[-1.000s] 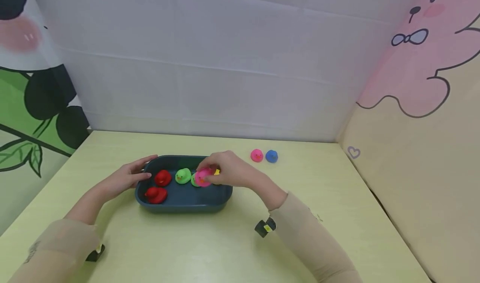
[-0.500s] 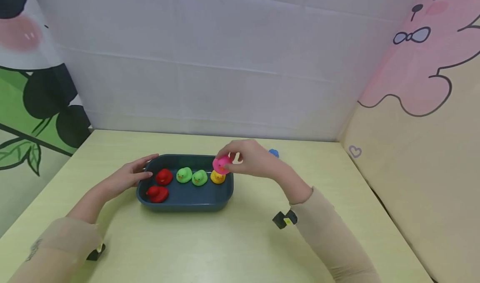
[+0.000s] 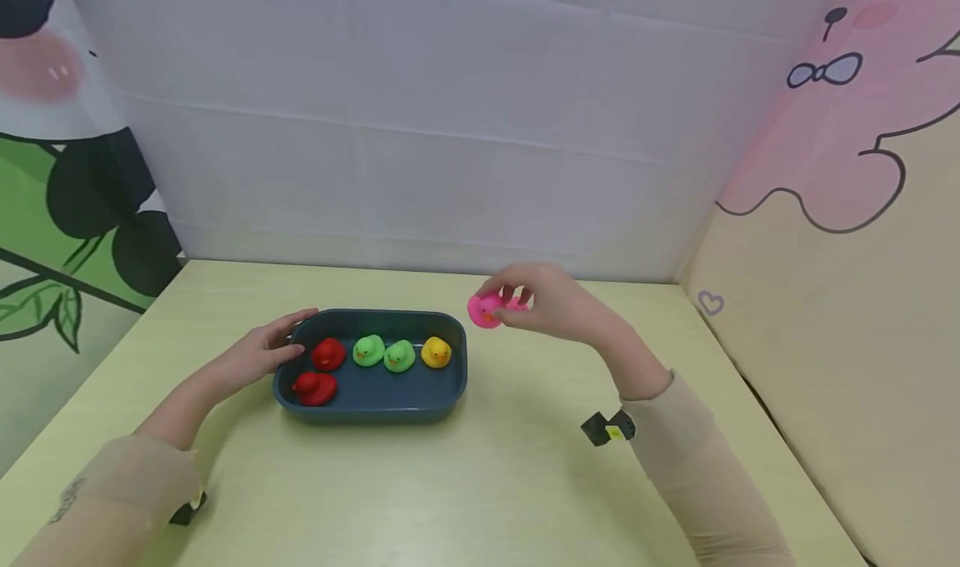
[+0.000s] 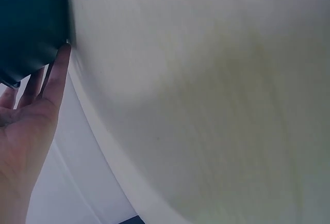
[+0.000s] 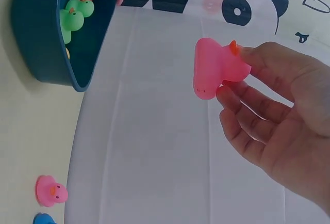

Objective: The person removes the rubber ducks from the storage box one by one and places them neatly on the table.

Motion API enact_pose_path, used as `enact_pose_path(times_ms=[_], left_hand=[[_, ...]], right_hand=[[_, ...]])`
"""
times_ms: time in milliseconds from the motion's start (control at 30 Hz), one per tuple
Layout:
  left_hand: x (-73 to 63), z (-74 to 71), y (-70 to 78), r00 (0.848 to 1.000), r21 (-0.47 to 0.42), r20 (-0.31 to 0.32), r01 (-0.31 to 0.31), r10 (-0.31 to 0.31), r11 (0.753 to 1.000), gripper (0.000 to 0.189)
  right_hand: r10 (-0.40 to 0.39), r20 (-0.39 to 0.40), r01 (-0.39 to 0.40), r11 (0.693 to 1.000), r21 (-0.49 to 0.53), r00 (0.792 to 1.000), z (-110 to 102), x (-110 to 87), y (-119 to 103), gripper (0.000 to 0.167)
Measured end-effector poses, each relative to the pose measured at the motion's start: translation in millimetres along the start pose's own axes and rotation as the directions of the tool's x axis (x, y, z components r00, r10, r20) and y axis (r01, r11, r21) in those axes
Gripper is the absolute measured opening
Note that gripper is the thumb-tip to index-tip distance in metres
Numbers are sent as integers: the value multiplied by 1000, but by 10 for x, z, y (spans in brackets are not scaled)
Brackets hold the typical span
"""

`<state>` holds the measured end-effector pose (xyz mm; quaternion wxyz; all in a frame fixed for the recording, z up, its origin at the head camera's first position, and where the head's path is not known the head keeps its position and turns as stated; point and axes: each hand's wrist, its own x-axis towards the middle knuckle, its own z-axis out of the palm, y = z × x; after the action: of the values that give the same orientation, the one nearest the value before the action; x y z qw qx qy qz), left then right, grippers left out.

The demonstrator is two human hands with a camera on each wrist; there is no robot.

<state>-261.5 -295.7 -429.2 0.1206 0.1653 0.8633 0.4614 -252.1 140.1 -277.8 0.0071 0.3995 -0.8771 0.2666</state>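
A pink rubber duck [image 5: 209,69] is pinched between the thumb and fingers of my right hand [image 3: 555,304], raised off the table to the right of the bin. My left hand [image 3: 251,358] rests against the left end of a dark blue bin [image 3: 375,414], its fingers fairly straight along the outside wall in the left wrist view. Inside the bin sit two red ducks [image 3: 315,388] at the left, two green ducks [image 3: 399,356] in the middle and a yellow duck [image 3: 437,352] at the right.
On the table [image 3: 420,492], a second pink duck [image 5: 50,191] and a blue duck [image 5: 44,219] stand beyond my right hand, which covers most of them in the head view. A white sheet [image 3: 450,150] hangs along the back, with cartoon-printed side walls.
My right hand has lifted the pink duck from over the bin and carried it right, uncovering the green and yellow ducks. My left hand has stayed at the bin's left end.
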Motion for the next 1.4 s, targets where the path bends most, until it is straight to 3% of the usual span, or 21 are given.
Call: enact_pose_path(times_ms=[233, 400, 700, 1033, 1400], left_hand=[[4, 39, -16, 997, 124, -54, -50, 57, 991, 57], [5, 54, 9, 995, 163, -66, -68, 80, 984, 57], [33, 72, 19, 990, 186, -78, -100, 116, 977, 55], [54, 69, -3, 989, 193, -85, -100, 118, 976, 56], [46, 71, 3, 992, 191, -86, -78, 96, 978, 56]], right_hand=[[42, -39, -42, 999, -3, 998, -183, -133, 127, 30], [39, -75, -42, 998, -36, 996, -293, -208, 245, 30], [28, -137, -37, 997, -66, 990, -416, -330, 508, 28], [98, -167, -111, 991, -72, 981, -449, -428, 801, 31], [119, -191, -131, 990, -49, 974, -382, -470, 1123, 30]])
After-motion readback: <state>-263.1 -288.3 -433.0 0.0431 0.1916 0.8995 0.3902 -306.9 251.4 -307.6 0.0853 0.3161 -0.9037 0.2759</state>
